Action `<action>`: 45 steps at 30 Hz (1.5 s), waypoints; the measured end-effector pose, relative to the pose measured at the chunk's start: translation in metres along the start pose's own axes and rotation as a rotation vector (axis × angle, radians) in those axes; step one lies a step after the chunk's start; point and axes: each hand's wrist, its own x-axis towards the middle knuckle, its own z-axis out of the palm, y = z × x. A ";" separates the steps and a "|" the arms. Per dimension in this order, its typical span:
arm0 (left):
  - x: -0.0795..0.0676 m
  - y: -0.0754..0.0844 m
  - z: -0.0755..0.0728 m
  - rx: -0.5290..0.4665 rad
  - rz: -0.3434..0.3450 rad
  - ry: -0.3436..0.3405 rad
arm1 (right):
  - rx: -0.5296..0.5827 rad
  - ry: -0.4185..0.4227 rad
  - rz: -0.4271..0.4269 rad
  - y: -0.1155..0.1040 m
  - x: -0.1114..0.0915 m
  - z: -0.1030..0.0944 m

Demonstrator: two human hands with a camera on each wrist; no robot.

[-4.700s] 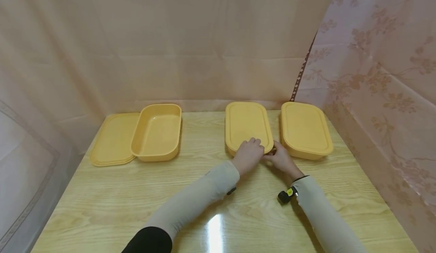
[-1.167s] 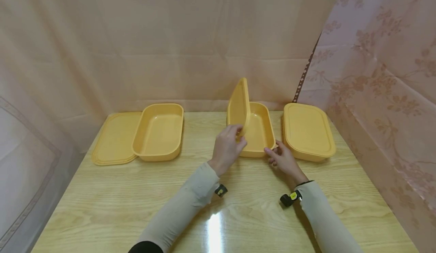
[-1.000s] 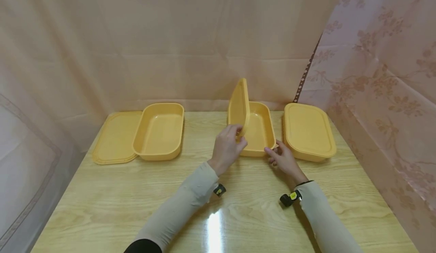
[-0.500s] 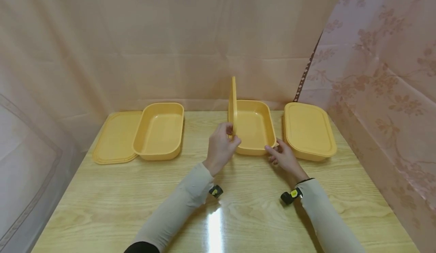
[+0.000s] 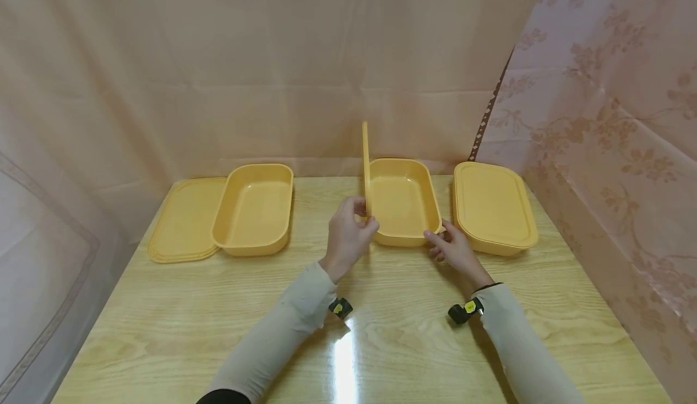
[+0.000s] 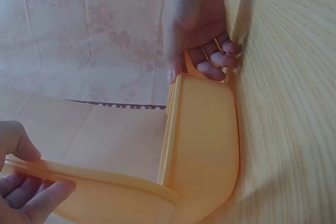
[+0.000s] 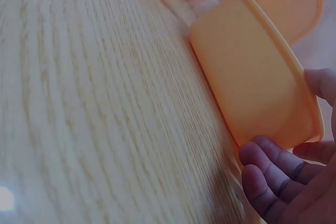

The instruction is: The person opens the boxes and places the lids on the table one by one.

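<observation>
A yellow rectangular food container [image 5: 404, 201] sits uncovered at the back of the table, nothing inside it. Its yellow lid [image 5: 366, 162] stands on edge along the container's left side, seen almost edge-on in the head view. My left hand [image 5: 348, 231] pinches the lid's near edge between thumb and fingers, as the left wrist view also shows. At the container's near right corner, my right hand [image 5: 454, 253] holds the rim, thumb on top and fingers beneath. In the right wrist view, the right fingers [image 7: 273, 171] curl beside the container's lower wall.
To the right stands a second yellow container [image 5: 494, 207] with its lid on. Left of centre is another uncovered container [image 5: 256, 207], partly overlapping a flat lid [image 5: 182, 222]. Curtains [image 5: 305, 71] hang behind the wooden table [image 5: 403, 319] and at both sides.
The middle container's lid came off its rim and swung up and left to upright in my left hand. The right hand stays at the near right corner.
</observation>
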 end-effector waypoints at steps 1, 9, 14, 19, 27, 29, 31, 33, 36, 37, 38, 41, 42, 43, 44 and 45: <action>0.000 -0.001 0.000 -0.002 -0.003 0.005 | 0.000 0.000 0.002 0.000 0.000 0.000; -0.002 -0.006 0.000 -0.018 -0.008 0.023 | 0.006 0.002 0.014 0.002 0.001 0.000; -0.004 -0.009 -0.001 -0.037 -0.030 0.035 | 0.019 -0.002 0.015 0.001 0.001 0.001; -0.007 -0.013 0.000 -0.028 -0.045 0.033 | 0.031 -0.007 0.018 0.002 0.001 0.001; -0.010 -0.018 0.000 -0.047 -0.066 0.034 | 0.046 -0.012 0.037 0.004 0.002 0.001; -0.011 -0.020 0.000 -0.045 -0.076 0.034 | 0.052 -0.017 0.044 0.004 0.002 0.001; -0.011 -0.022 0.000 -0.045 -0.082 0.031 | 0.056 -0.022 0.050 0.004 0.002 0.001; -0.012 -0.024 0.001 -0.052 -0.088 0.026 | 0.069 -0.028 0.059 0.003 0.002 0.000; -0.012 -0.026 0.001 -0.054 -0.089 0.022 | 0.079 -0.036 0.070 -0.004 -0.001 0.000; -0.013 -0.027 0.001 -0.052 -0.089 0.022 | 0.081 -0.040 0.071 -0.008 -0.003 0.000; -0.013 -0.027 0.001 -0.049 -0.090 0.021 | 0.082 -0.041 0.074 -0.012 -0.006 0.000; -0.013 -0.028 0.002 -0.042 -0.091 0.021 | 0.074 -0.050 0.062 -0.021 -0.012 0.001; -0.013 -0.028 0.002 -0.041 -0.093 0.021 | 0.074 -0.053 0.059 -0.023 -0.012 0.001; -0.013 -0.028 0.002 -0.042 -0.093 0.022 | 0.073 -0.055 0.055 -0.023 -0.013 0.001; -0.013 -0.028 0.002 -0.045 -0.096 0.021 | 0.070 -0.050 0.050 -0.020 -0.011 0.001; -0.013 -0.029 0.002 -0.048 -0.098 0.021 | 0.067 -0.045 0.045 -0.015 -0.009 0.001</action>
